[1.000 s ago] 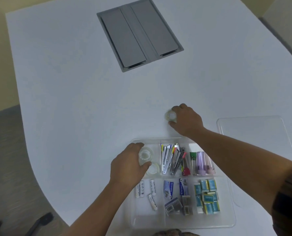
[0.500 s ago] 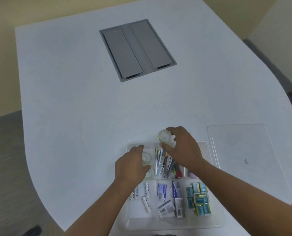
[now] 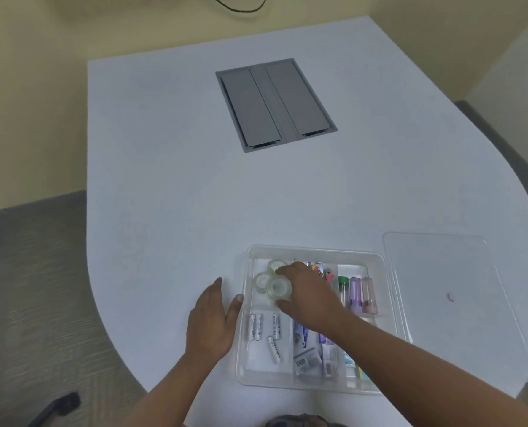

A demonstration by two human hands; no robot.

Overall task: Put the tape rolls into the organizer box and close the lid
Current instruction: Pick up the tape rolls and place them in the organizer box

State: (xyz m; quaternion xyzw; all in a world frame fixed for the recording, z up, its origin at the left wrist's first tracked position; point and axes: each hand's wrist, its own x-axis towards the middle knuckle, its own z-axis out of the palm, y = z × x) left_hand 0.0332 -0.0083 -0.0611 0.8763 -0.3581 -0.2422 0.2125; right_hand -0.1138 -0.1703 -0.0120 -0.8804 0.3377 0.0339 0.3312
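Clear tape rolls [image 3: 272, 280] sat in the organizer box's [image 3: 315, 251] far-left compartment, the right hand [image 3: 310, 298] pinching the nearest one.

The left hand [image 3: 212, 322] lay spread and empty just outside the box's left wall. The lid [image 3: 453, 291] lay flat to the box's right, on the right hand's side and nearer it.

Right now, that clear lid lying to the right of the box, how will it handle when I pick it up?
The lid looks thin and see-through, so probably light and a bit flexible. It lies flat on the table, so its edge may be hard to catch. Smooth plastic could be slippery.
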